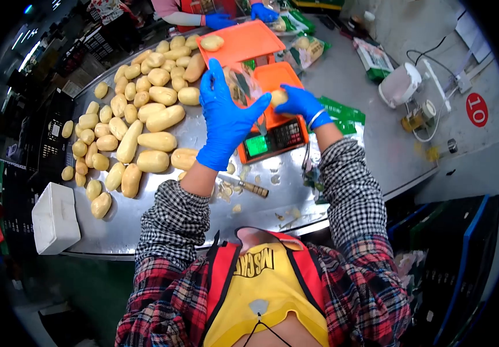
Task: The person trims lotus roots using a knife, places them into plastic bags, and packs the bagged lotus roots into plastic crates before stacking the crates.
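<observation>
In the head view, we raise our gloved left hand (220,113) with thumb and fingers spread apart, beside a clear bag (242,85); we cannot tell whether they touch. Our gloved right hand (303,107) grasps a small peeled potato (279,98) in its fingertips, over the orange scale (272,141). Many pale potatoes (165,117) cover the metal table (200,222) to our left; a wooden-handled knife (255,188) lies nearer us, among peelings.

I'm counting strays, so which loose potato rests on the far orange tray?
The single potato at the left of that tray, beyond the raised left hand; the potatoes beside it lie on the metal table.
</observation>
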Demonstrator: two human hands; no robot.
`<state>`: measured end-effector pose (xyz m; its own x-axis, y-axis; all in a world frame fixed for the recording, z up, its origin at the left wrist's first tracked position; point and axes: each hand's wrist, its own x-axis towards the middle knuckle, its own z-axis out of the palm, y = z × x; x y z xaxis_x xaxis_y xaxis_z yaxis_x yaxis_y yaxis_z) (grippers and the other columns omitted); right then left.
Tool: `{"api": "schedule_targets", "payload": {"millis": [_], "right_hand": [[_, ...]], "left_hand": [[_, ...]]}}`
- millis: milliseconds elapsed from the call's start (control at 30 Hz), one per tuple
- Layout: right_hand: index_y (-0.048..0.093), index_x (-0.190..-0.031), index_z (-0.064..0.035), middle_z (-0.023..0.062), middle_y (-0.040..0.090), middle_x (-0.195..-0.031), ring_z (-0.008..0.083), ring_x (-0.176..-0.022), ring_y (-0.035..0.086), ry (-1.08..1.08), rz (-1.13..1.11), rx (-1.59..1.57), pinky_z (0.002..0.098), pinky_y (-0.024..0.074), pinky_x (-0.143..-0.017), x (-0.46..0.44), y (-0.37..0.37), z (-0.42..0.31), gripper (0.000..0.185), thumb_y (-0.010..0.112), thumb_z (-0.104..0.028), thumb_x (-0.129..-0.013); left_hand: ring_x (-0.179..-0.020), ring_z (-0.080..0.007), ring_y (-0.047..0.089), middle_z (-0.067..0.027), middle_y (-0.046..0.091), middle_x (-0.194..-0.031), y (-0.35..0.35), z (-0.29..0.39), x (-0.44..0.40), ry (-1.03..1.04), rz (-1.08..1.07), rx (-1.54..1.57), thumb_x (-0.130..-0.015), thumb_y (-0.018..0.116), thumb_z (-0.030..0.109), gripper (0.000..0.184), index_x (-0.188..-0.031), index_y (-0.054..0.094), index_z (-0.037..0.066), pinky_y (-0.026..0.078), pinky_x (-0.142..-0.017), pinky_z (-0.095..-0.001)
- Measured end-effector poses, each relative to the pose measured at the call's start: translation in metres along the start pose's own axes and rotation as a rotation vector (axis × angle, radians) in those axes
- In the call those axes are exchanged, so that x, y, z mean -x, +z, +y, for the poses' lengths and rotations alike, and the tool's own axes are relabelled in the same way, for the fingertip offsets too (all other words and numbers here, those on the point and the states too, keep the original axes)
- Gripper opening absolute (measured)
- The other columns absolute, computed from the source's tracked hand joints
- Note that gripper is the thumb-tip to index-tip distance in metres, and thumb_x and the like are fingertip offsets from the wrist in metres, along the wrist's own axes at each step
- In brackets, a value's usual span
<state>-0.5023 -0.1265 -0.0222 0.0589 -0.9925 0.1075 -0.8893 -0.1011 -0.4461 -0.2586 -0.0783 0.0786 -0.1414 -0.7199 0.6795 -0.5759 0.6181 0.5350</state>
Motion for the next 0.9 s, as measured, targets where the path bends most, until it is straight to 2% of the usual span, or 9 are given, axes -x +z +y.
{"api": "schedule_targets", "payload": {"millis": [100, 200, 267, 367, 467, 567, 700, 867, 900], "right_hand": [[0.054, -0.123, -0.0022, 0.0187, 0.062, -0.115, 0.033, -0.105, 0.061, 0.108, -0.015, -0.114, 0.0409, 0.0477, -0.09, 0.011, -0.012, -0.02, 0.073, 0.073, -0.042, -0.066], [0.049, -0.127, 0.0023, 0.0219, 0.057, -0.123, 0.032, -0.103, 0.061, 0.225, -0.048, -1.153, 0.0382, 0.0504, -0.088, 0.037, -0.035, -0.046, 0.076, 0.072, -0.039, -0.068], [0.041, -0.132, 0.0044, 0.0253, 0.052, -0.126, 0.0328, -0.103, 0.061, 0.077, -0.158, -1.715, 0.0381, 0.0523, -0.087, 0.069, -0.06, -0.092, 0.079, 0.068, -0.039, -0.071], [0.031, -0.138, 0.004, 0.0284, 0.049, -0.128, 0.0364, -0.106, 0.059, -0.112, -0.506, -2.085, 0.043, 0.0505, -0.091, 0.09, -0.05, -0.127, 0.088, 0.066, -0.042, -0.072], [0.032, -0.14, 0.0008, 0.0267, 0.049, -0.129, 0.0399, -0.109, 0.056, 0.02, -0.475, -2.014, 0.0454, 0.0462, -0.096, 0.096, -0.035, -0.153, 0.085, 0.064, -0.042, -0.074], [0.035, -0.137, 0.0, 0.022, 0.05, -0.13, 0.0388, -0.114, 0.054, 0.159, -0.467, -2.078, 0.0457, 0.0463, -0.096, 0.085, -0.022, -0.145, 0.074, 0.062, -0.037, -0.079], [0.037, -0.137, -0.0043, 0.0159, 0.05, -0.129, 0.0316, -0.119, 0.051, 0.156, -0.165, -1.898, 0.0412, 0.0458, -0.098, 0.091, -0.03, -0.136, 0.064, 0.062, -0.017, -0.08], [0.036, -0.138, -0.0023, 0.01, 0.047, -0.129, 0.0232, -0.114, 0.051, 0.225, -0.124, -1.158, 0.032, 0.0449, -0.095, 0.085, -0.032, -0.133, 0.069, 0.067, -0.014, -0.077], [0.039, -0.136, -0.002, 0.0103, 0.052, -0.124, 0.0238, -0.11, 0.054, 0.249, -0.177, -1.266, 0.0319, 0.0458, -0.092, 0.082, -0.032, -0.133, 0.066, 0.067, -0.014, -0.077]], "left_hand": [[-0.114, -0.0337, 0.039, -0.0213, 0.041, -0.124, 0.001, -0.018, 0.002, -0.057, 0.0, 0.022, -0.069, 0.08, 0.038, 0.108, -0.147, 0.016, -0.001, 0.034, -0.098, -0.0414], [-0.092, -0.0203, 0.045, -0.011, 0.048, -0.104, -0.01, -0.028, 0.01, -0.203, -0.033, 0.133, -0.073, 0.079, 0.034, 0.099, -0.146, 0.023, 0.001, 0.04, -0.084, -0.032], [-0.078, -0.0116, 0.044, -0.0045, 0.047, -0.092, -0.012, -0.031, 0.017, -0.382, -0.109, 0.36, -0.075, 0.079, 0.031, 0.094, -0.146, 0.024, 0.002, 0.042, -0.071, -0.0248], [-0.067, -0.0127, 0.05, -0.0053, 0.053, -0.087, -0.02, -0.038, 0.017, -0.598, -0.363, 0.432, -0.078, 0.074, 0.035, 0.092, -0.147, 0.022, 0.001, 0.047, -0.067, -0.024], [-0.08, -0.0127, 0.058, -0.0069, 0.061, -0.093, 0.002, -0.052, 0.029, -0.427, -0.232, 0.819, -0.085, 0.065, 0.016, 0.076, -0.148, 0.023, 0.008, 0.048, -0.074, -0.0251], [-0.091, -0.0216, 0.064, -0.0155, 0.064, -0.108, -0.008, -0.056, 0.033, -0.343, -0.287, 0.58, -0.085, 0.057, 0.006, 0.072, -0.148, 0.024, 0.014, 0.05, -0.078, -0.0323], [-0.081, -0.0401, 0.062, -0.0244, 0.063, -0.091, -0.011, -0.055, 0.032, -0.193, -0.245, 0.367, -0.088, 0.053, 0.013, 0.069, -0.149, 0.02, 0.017, 0.049, -0.07, -0.0436], [-0.064, -0.0393, 0.06, -0.0251, 0.061, -0.078, 0.005, -0.037, 0.049, -0.072, -0.385, 0.181, -0.079, 0.05, 0.002, 0.084, -0.15, 0.008, 0.018, 0.046, -0.056, -0.0471], [-0.063, -0.0389, 0.06, -0.0251, 0.061, -0.077, 0.006, -0.037, 0.055, -0.058, -0.381, 0.202, -0.078, 0.05, 0.002, 0.085, -0.15, 0.008, 0.017, 0.047, -0.056, -0.0468]]}}
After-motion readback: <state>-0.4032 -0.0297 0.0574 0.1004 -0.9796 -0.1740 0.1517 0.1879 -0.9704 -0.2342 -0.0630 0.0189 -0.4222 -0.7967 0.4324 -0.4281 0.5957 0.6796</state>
